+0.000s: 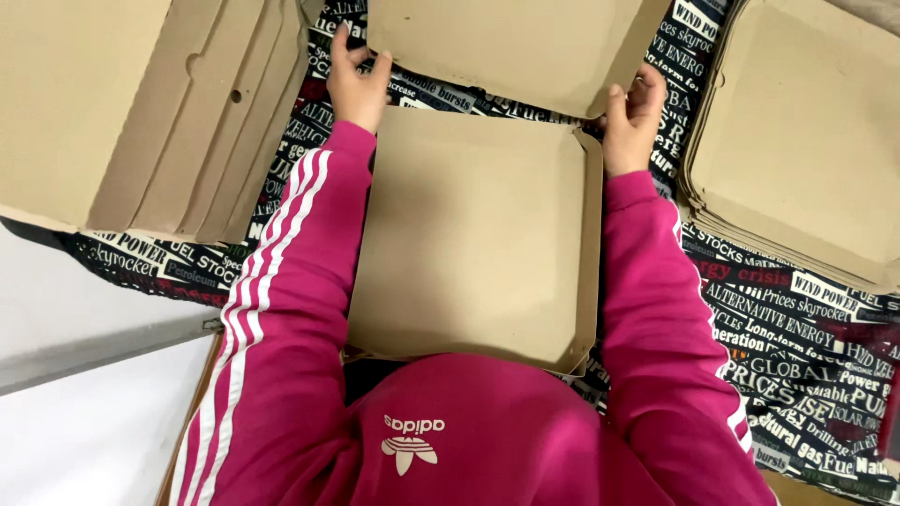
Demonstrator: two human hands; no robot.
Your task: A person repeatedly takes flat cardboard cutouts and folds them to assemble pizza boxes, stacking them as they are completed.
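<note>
A brown cardboard pizza box (473, 234) lies open on the table in front of me, its base tray near my body and its lid (511, 42) stretching away at the top. My left hand (354, 80) grips the box at the left end of the fold between tray and lid. At the right end of that fold, my right hand (634, 112) pinches the raised corner flap. Both arms wear pink sleeves with white stripes.
A stack of folded boxes (141, 112) lies at the left. A pile of flat cardboard blanks (797, 141) sits at the right. A dark cloth printed with white and red lettering (797, 319) covers the table. White floor shows at lower left.
</note>
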